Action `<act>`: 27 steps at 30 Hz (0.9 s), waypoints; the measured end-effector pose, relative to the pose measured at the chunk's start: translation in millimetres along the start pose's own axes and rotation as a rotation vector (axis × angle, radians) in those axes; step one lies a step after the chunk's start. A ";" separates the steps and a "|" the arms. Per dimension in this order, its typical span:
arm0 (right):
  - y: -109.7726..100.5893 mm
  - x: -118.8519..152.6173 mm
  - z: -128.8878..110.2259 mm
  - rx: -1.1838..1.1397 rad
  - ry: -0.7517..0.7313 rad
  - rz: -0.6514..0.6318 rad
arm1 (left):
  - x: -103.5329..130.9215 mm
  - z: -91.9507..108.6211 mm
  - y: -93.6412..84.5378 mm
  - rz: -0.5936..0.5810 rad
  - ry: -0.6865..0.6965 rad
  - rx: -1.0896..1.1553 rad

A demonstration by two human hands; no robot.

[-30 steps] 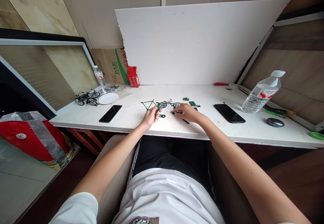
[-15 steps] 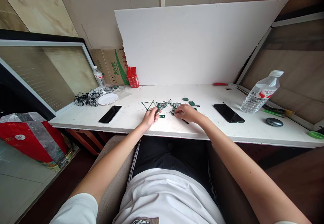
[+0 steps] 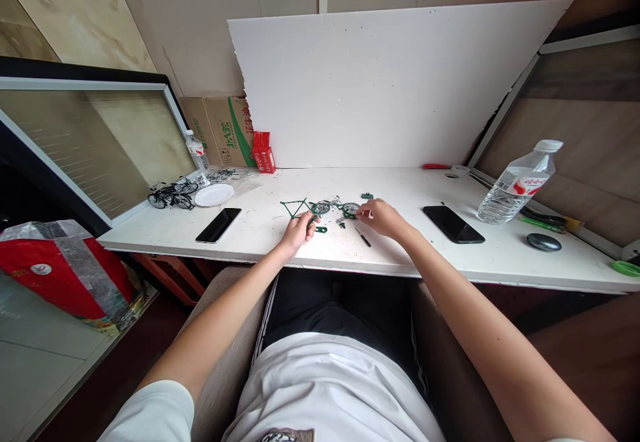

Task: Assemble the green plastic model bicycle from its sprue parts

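My left hand (image 3: 299, 231) is closed around a small dark green piece near the table's front edge. A green bicycle-shaped frame (image 3: 293, 208) lies just beyond it, and a flat green part (image 3: 321, 229) is at its right. Small wheels (image 3: 321, 208) and thin dark parts lie between my hands. My right hand (image 3: 376, 217) has its fingers pinched beside another small wheel (image 3: 351, 209); what they hold, if anything, is too small to tell. A thin black stick (image 3: 363, 237) lies below it. A green block (image 3: 367, 196) sits beyond my right hand.
On the white table (image 3: 270, 249) lie one phone (image 3: 219, 225) at left and another (image 3: 453, 224) at right. Small black bicycles (image 3: 173, 195) and a white plate (image 3: 214, 195) are at left. A water bottle (image 3: 520, 182) stands at right, near a dark round object (image 3: 543, 242).
My right hand has moved a little right and away from me, uncovering the thin black stick and the small wheel. My left hand stays closed in nearly the same place.
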State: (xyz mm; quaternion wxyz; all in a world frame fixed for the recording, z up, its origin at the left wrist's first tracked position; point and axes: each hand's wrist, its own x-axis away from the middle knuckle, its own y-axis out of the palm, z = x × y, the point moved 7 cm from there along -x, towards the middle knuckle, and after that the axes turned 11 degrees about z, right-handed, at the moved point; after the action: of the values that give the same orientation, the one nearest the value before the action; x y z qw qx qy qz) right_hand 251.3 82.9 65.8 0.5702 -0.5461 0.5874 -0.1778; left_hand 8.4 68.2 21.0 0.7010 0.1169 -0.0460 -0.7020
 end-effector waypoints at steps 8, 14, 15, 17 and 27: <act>9.5 -0.1 5.4 -0.011 -0.090 0.082 | 0.8 0.6 0.2 -0.008 0.004 -0.016; 34.5 3.9 4.7 -0.079 -0.152 0.071 | -0.7 -2.5 -0.8 -0.012 0.007 -0.018; 36.9 4.1 3.9 -0.079 -0.171 0.068 | -1.1 -2.6 -0.9 -0.011 0.012 -0.016; 40.6 4.4 2.1 -0.070 -0.198 0.056 | -1.5 -2.5 -1.0 -0.009 0.021 -0.012; 43.4 7.2 -11.9 -0.094 -0.207 0.043 | -1.4 -3.4 -0.2 -0.018 0.019 -0.057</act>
State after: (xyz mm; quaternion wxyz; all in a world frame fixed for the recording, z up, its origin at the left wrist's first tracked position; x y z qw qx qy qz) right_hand 223.8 86.7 29.7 0.6051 -0.5750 0.5447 -0.0805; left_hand 8.9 69.9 17.7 0.6982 0.1040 -0.0181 -0.7081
